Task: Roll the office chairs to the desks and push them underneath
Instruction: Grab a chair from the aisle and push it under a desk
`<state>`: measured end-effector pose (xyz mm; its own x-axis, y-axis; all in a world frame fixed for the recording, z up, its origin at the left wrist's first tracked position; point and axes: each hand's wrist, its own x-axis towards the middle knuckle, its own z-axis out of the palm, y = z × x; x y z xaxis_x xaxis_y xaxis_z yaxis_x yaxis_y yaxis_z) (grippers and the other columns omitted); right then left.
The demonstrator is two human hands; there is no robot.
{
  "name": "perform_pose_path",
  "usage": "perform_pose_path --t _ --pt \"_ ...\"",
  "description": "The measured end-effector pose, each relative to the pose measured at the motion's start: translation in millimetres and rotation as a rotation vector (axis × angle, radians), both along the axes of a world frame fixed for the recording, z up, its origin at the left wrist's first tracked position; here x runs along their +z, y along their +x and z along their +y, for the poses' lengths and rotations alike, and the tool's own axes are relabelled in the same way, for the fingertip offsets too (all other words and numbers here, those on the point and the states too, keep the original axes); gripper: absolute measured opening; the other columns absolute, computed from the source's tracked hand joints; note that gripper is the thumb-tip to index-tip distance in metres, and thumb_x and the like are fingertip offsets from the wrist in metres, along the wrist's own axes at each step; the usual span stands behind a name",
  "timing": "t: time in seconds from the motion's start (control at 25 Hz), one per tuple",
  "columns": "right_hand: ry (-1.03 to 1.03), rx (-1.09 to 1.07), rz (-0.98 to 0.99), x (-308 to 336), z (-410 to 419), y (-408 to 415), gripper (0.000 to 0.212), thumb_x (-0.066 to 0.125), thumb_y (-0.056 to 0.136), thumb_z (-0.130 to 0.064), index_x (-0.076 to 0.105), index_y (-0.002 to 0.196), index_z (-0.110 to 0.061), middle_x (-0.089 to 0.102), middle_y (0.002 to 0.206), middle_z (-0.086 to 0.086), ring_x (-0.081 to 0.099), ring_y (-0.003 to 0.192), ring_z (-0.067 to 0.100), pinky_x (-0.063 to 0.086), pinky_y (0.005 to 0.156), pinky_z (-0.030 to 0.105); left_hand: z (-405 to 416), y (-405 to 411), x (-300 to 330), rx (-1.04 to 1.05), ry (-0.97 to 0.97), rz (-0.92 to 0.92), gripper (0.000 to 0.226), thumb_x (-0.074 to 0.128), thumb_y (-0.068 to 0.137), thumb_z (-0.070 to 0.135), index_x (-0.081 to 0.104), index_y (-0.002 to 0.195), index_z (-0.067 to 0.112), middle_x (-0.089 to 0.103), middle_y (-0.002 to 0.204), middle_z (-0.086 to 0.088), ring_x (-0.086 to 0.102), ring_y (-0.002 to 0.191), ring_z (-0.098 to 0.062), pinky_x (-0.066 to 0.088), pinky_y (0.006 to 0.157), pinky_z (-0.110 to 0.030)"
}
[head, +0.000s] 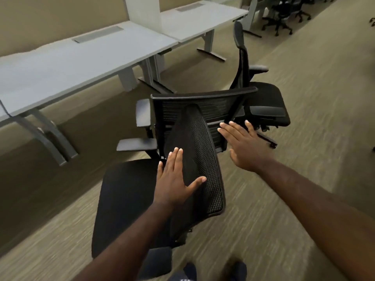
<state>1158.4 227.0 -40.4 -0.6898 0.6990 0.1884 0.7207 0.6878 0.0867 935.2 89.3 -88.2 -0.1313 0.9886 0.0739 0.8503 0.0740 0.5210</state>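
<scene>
Three black mesh office chairs stand bunched on the carpet beside the desks. The nearest chair (125, 199) has its seat toward the lower left and its curved backrest (205, 159) in front of me. My left hand (174, 179) lies flat on that backrest with fingers spread, not gripping. My right hand (241, 147) is open, fingers apart, beside the wide backrest of the second chair (203, 106); whether it touches is unclear. The third chair (267, 98) stands just behind, its tall back upright. A long grey desk (71, 63) runs along the left.
A second grey desk (203, 21) continues the row, with a white divider panel (142, 11) between the two. Metal desk legs (50, 138) reach the carpet. More black chairs (284, 19) cluster at the far right. Open carpet (314, 118) lies to the right.
</scene>
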Motion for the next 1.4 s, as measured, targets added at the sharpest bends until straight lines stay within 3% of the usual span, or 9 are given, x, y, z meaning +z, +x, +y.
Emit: perform_pose_path --t 0.24,0.44,0.6,0.76,0.92,1.24,1.4 --pt "-0.119 0.301 -0.103 -24.6 99.2 -14.8 0.077 0.06 0.084 -0.007 0.029 0.154 -0.017 0.023 0.163 0.004 0.02 0.149 0.025 0.012 0.121 0.048 31.3 46.9 -7.9 0.165 -0.037 -0.001 0.114 0.027 0.074 0.091 -0.004 0.157 0.019 -0.003 0.165 0.005 -0.01 0.148 -0.005 -0.004 0.121 -0.039" --pt "-0.206 0.572 -0.142 -34.4 157.1 -43.0 0.066 0.062 0.085 -0.007 0.042 0.148 -0.011 0.037 0.156 0.011 0.032 0.144 0.031 0.026 0.119 0.046 53.8 83.1 -7.0 0.376 -0.159 -0.014 0.118 0.038 0.072 0.088 -0.007 0.156 0.019 -0.003 0.166 0.002 -0.006 0.15 -0.011 -0.003 0.119 -0.042" --pt "-0.21 0.73 -0.153 -39.0 181.7 -70.8 0.065 0.062 0.081 -0.004 0.047 0.144 -0.01 0.042 0.153 0.012 0.034 0.144 0.03 0.025 0.12 0.043 61.6 105.0 -4.8 0.524 -0.293 -0.034 0.113 0.055 0.081 0.072 -0.006 0.156 0.013 0.002 0.166 -0.003 0.002 0.15 -0.018 0.002 0.121 -0.044" --pt "-0.195 0.787 -0.23 -43.4 199.4 -102.0 0.074 0.067 0.077 -0.001 0.045 0.146 -0.016 0.041 0.155 0.005 0.026 0.147 0.025 0.015 0.122 0.042 62.4 112.6 -4.0 0.617 -0.381 -0.159 0.107 0.063 0.083 0.058 0.0 0.156 0.011 0.007 0.165 -0.004 0.012 0.15 -0.019 0.019 0.12 -0.041" --pt "-0.207 0.812 -0.335 -50.1 200.6 -132.0 0.062 0.063 0.084 -0.006 0.049 0.142 -0.023 0.043 0.153 -0.002 0.021 0.148 0.019 0.0 0.121 0.042 60.0 114.2 -2.9 0.674 -0.38 -0.281 0.097 0.061 0.085 0.053 0.008 0.157 0.017 0.023 0.162 0.0 0.033 0.142 -0.016 0.037 0.111 -0.038" --pt "-0.214 0.814 -0.336 -47.2 194.2 -161.3 0.056 0.065 0.083 -0.01 0.056 0.136 -0.027 0.049 0.147 -0.005 0.026 0.146 0.017 0.0 0.12 0.043 47.7 91.7 11.1 0.7 -0.352 -0.247 0.077 0.059 0.081 0.054 0.033 0.145 0.021 0.05 0.144 0.002 0.052 0.123 -0.02 0.047 0.099 -0.041" --pt "-0.201 0.789 -0.382 -46.6 188.3 -165.4 0.058 0.068 0.084 -0.015 0.053 0.138 -0.03 0.046 0.149 -0.007 0.022 0.147 0.016 -0.001 0.12 0.045 41.0 84.9 10.9 0.674 -0.332 -0.293 0.076 0.063 0.082 0.052 0.032 0.145 0.022 0.05 0.141 0.002 0.053 0.121 -0.019 0.049 0.097 -0.04"
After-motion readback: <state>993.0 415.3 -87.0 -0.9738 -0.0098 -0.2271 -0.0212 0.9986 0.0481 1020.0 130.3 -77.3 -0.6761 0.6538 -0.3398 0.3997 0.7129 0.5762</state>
